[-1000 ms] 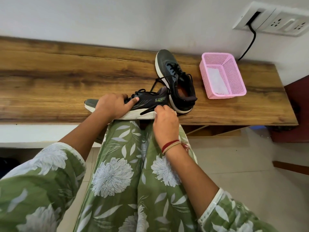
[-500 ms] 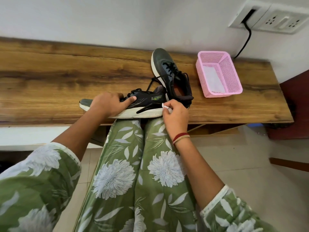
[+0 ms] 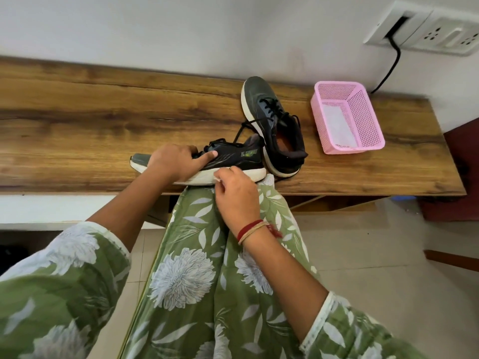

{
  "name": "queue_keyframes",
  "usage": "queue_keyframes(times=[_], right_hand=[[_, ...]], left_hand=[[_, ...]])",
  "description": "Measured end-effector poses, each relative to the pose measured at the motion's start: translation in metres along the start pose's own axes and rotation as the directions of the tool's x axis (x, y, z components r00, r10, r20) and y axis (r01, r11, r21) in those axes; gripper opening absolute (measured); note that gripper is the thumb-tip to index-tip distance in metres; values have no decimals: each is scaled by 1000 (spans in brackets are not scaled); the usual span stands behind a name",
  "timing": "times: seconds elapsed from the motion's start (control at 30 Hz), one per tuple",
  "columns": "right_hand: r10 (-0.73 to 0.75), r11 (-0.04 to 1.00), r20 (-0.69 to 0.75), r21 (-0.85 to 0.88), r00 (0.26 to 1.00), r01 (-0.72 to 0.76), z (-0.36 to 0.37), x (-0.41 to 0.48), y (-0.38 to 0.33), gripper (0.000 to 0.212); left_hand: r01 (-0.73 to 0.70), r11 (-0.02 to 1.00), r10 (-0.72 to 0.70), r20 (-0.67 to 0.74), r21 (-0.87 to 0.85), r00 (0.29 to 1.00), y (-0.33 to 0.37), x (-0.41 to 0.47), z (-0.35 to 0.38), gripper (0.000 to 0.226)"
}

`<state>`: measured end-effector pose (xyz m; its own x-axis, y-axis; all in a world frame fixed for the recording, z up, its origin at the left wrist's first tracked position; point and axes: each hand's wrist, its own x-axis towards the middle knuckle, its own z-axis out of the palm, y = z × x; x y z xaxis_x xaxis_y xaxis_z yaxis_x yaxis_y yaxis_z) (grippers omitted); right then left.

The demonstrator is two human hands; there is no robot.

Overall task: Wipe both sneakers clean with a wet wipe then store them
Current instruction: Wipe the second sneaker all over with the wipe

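1. Right grip (image 3: 236,195), pinching the wet wipe (image 3: 217,179), has slid left from heel to mid-sole of the near sneaker (image 3: 241,158).
2. Left grip (image 3: 176,161) still clamps its laced upper at the surface's (image 3: 77,125) near edge.
3. We judge sole-wiping ongoing; far sneaker (image 3: 272,120) waits.

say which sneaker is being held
The near dark sneaker at the wooden bench's edge: left hand grips it, right hand pinches a white wipe against its sole. The far sneaker sits untouched.

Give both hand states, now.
Left hand: grips the near sneaker.
Right hand: pinches a wipe at its sole.
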<state>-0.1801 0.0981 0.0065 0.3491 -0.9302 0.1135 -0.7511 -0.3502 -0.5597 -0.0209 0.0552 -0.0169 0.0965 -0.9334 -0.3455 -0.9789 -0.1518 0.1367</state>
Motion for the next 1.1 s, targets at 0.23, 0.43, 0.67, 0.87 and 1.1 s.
queue_keyframes(times=[0.23, 0.43, 0.67, 0.87, 1.1], right_hand=[[422, 808, -83, 486, 903, -333, -32, 11, 52, 18], [328, 871, 12, 382, 945, -307, -30, 22, 53, 23], [-266, 933, 171, 293, 949, 209, -4, 52, -32, 24], [-422, 895, 441, 62, 792, 442, 29, 85, -77, 17], [-501, 816, 466, -27, 729, 578, 50, 81, -81, 16]], left_hand=[[45, 977, -20, 121, -208, 992, -48, -5, -19, 96], [253, 844, -175, 204, -474, 963, -92, -25, -17, 82], [213, 211, -220, 166, -954, 961, -92, -42, 16, 41], [182, 115, -282, 144, -976, 949, -95, -36, 25, 68], [206, 121, -362, 150, -971, 920, -84, -28, 18, 52]])
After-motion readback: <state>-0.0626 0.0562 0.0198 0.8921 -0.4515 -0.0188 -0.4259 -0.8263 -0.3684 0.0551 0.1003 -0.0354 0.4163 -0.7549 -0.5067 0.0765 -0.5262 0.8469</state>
